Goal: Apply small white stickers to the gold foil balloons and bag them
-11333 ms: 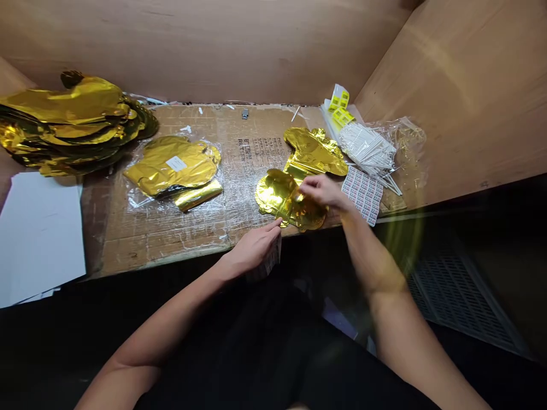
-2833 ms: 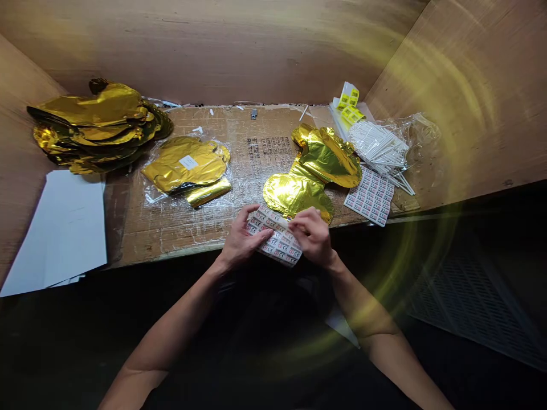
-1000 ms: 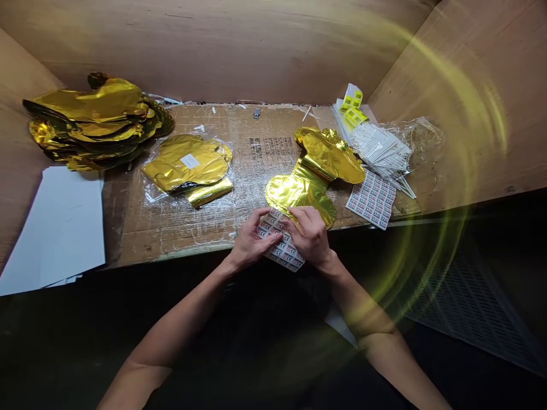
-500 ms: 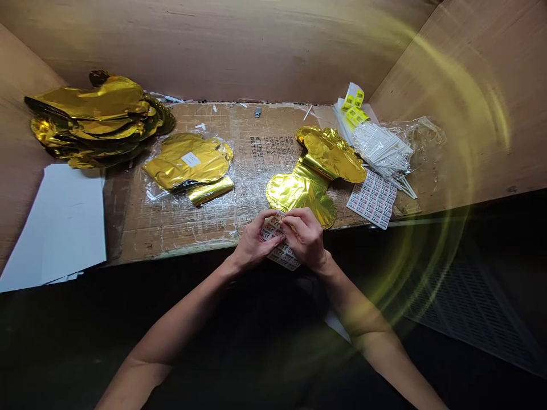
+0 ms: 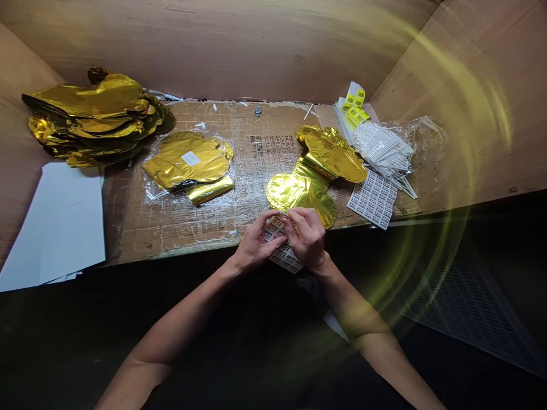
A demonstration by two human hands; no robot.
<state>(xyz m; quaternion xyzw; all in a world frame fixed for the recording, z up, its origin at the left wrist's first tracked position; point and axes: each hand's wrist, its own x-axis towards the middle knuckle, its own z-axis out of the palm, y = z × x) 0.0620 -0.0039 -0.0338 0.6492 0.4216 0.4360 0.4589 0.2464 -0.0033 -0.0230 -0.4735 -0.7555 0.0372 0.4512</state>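
Grip: our left hand (image 5: 257,242) and right hand (image 5: 307,236) clench a sheet of printed labels (image 5: 284,257), fingers meeting on it.
Place: the sheet overhangs the cardboard (image 5: 141,228) at six o'clock, a gold foil balloon (image 5: 297,192) at its twelve o'clock.

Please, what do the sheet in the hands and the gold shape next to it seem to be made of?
The label sheet looks like thin printed paper or plastic film with a light sheen; at this size I cannot tell which. The gold foil shape looks like metallised plastic film: mirror-bright, with crinkles and soft creases.
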